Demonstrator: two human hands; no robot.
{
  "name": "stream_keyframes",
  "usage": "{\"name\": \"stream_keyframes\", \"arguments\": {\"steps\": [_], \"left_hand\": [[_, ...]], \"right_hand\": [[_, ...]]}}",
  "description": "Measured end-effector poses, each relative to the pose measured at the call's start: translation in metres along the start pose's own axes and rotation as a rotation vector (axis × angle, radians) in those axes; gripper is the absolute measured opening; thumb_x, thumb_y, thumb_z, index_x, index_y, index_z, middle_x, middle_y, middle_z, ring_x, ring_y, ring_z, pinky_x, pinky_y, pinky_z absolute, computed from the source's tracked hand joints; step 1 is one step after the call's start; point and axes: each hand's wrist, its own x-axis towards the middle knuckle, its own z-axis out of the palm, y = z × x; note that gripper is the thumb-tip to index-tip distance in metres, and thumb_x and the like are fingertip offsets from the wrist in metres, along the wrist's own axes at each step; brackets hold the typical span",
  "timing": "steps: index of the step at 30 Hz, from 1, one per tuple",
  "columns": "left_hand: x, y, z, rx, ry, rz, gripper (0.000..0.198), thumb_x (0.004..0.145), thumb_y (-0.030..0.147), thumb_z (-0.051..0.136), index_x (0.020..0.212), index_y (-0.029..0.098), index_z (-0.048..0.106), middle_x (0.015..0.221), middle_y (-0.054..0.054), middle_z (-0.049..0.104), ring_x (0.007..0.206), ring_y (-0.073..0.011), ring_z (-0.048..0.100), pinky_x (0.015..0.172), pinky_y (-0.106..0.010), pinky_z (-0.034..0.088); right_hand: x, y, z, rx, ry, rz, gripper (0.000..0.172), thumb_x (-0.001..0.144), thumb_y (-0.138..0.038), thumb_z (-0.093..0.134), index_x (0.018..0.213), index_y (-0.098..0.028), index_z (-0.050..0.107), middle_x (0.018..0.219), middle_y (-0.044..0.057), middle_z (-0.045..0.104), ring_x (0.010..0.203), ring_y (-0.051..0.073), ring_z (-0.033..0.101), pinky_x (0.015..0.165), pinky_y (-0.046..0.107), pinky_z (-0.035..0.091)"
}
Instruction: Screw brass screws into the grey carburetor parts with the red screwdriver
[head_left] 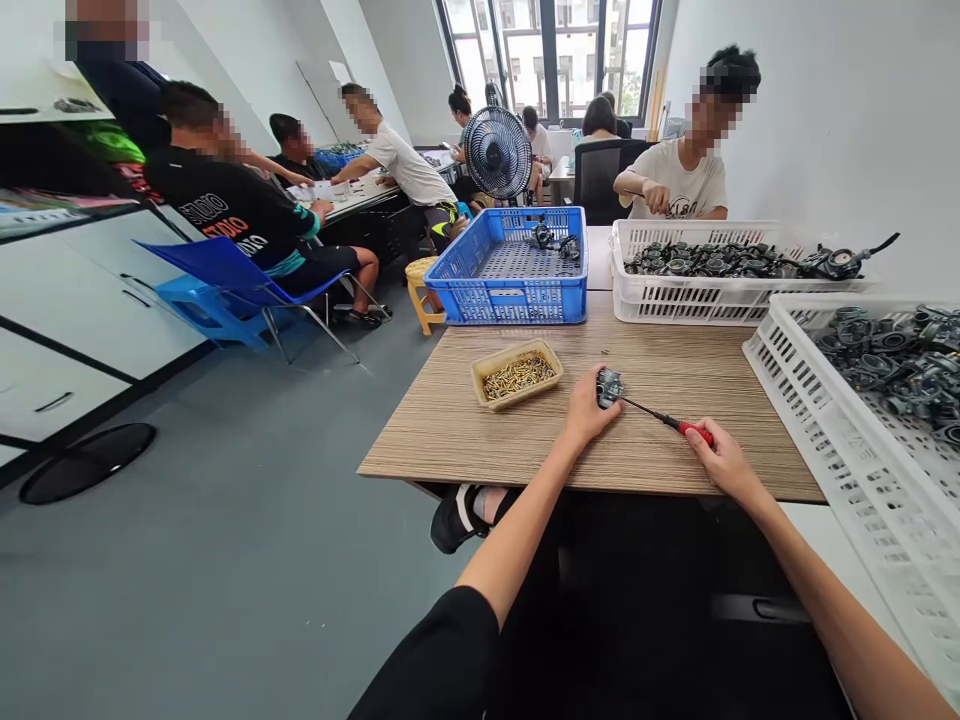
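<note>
My left hand [589, 410] is closed around a grey metal carburetor [610, 386] just above the wooden table [435, 425]. In my right hand [721, 458] is a screwdriver [694, 431] with a red and black handle, gripped near its end. Its thin shaft points left, and the tip reaches the carburetor's side; the exact contact is too small to make out. To the left of my left hand stands a shallow beige tray [480, 392] of small brass-coloured parts [521, 375]. A tiny loose piece [605, 351] lies on the table beyond the carburetor.
A blue crate [510, 305] with a few carburetors stands at the table's far edge. Beside it is a white crate [690, 300] full of them, and another white crate [825, 415] borders the right. A co-worker [679, 185] sits opposite; a fan [497, 153] stands behind the blue crate.
</note>
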Motion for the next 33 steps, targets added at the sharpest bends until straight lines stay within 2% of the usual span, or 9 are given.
{"name": "stream_keyframes", "arguments": {"steps": [4, 7, 10, 14, 21, 27, 30, 33], "left_hand": [[0.0001, -0.0002, -0.0003, 0.011, -0.01, -0.006, 0.073, 0.079, 0.022, 0.077, 0.145, 0.02, 0.048, 0.139, -0.013, 0.066, 0.131, -0.0315, 0.064, 0.118, -0.05, 0.049], [0.0, -0.0006, 0.0, 0.018, -0.017, -0.008, 0.074, 0.079, 0.022, 0.077, 0.146, 0.02, 0.047, 0.137, -0.013, 0.066, 0.13, -0.0315, 0.064, 0.117, -0.05, 0.05], [-0.0004, -0.0014, 0.0009, 0.019, -0.009, -0.006, 0.074, 0.079, 0.022, 0.077, 0.146, 0.019, 0.047, 0.136, -0.014, 0.066, 0.13, -0.0318, 0.064, 0.116, -0.049, 0.051], [-0.0005, -0.002, 0.0018, 0.012, 0.003, -0.005, 0.072, 0.079, 0.022, 0.077, 0.145, 0.02, 0.048, 0.136, -0.013, 0.066, 0.129, -0.0313, 0.064, 0.116, -0.049, 0.05], [-0.0003, -0.0015, -0.0001, 0.001, 0.004, 0.005, 0.07, 0.079, 0.021, 0.077, 0.143, 0.02, 0.048, 0.134, -0.013, 0.067, 0.128, -0.0311, 0.065, 0.115, -0.049, 0.051], [-0.0002, -0.0013, -0.0006, 0.004, 0.001, 0.0, 0.07, 0.079, 0.022, 0.076, 0.143, 0.021, 0.047, 0.134, -0.013, 0.067, 0.127, -0.0308, 0.065, 0.115, -0.048, 0.052], [-0.0002, -0.0016, -0.0001, 0.011, -0.003, 0.002, 0.071, 0.079, 0.022, 0.076, 0.144, 0.021, 0.047, 0.134, -0.013, 0.066, 0.127, -0.0307, 0.065, 0.115, -0.049, 0.052], [-0.0002, -0.0018, 0.0003, 0.009, -0.003, 0.008, 0.071, 0.079, 0.022, 0.075, 0.144, 0.021, 0.047, 0.136, -0.013, 0.066, 0.128, -0.0309, 0.064, 0.116, -0.049, 0.051]], "right_hand": [[0.0, -0.0021, -0.001, -0.024, 0.006, -0.026, 0.054, 0.098, -0.076, 0.041, 0.077, -0.027, 0.047, 0.059, -0.004, 0.042, 0.058, 0.018, 0.044, 0.06, 0.032, 0.035], [-0.001, -0.0037, -0.002, -0.021, -0.007, -0.03, 0.048, 0.094, -0.073, 0.05, 0.09, -0.026, 0.054, 0.062, -0.005, 0.045, 0.058, 0.018, 0.045, 0.06, 0.032, 0.037], [-0.0019, -0.0032, -0.0021, -0.027, -0.006, -0.018, 0.047, 0.086, -0.068, 0.064, 0.102, -0.026, 0.052, 0.063, -0.007, 0.047, 0.055, 0.018, 0.044, 0.059, 0.031, 0.037], [-0.0014, 0.001, 0.0, -0.029, 0.013, -0.013, 0.043, 0.087, -0.068, 0.061, 0.095, -0.027, 0.049, 0.064, -0.006, 0.048, 0.055, 0.017, 0.044, 0.058, 0.031, 0.036], [-0.0004, 0.0029, 0.0008, -0.007, 0.006, -0.023, 0.045, 0.095, -0.07, 0.052, 0.084, -0.026, 0.049, 0.06, -0.007, 0.04, 0.053, 0.016, 0.039, 0.055, 0.03, 0.031], [-0.0006, -0.0034, -0.0019, -0.06, 0.001, -0.059, 0.051, 0.099, -0.069, 0.044, 0.073, -0.026, 0.048, 0.064, -0.002, 0.046, 0.062, 0.018, 0.049, 0.062, 0.031, 0.037], [-0.0015, -0.0047, -0.0011, -0.051, -0.001, -0.062, 0.042, 0.097, -0.066, 0.049, 0.087, -0.026, 0.055, 0.067, -0.002, 0.05, 0.062, 0.019, 0.05, 0.062, 0.032, 0.039], [-0.0021, -0.003, 0.0009, -0.047, 0.024, -0.062, 0.039, 0.091, -0.064, 0.057, 0.101, -0.026, 0.054, 0.067, -0.003, 0.051, 0.058, 0.019, 0.046, 0.06, 0.032, 0.038]]}}
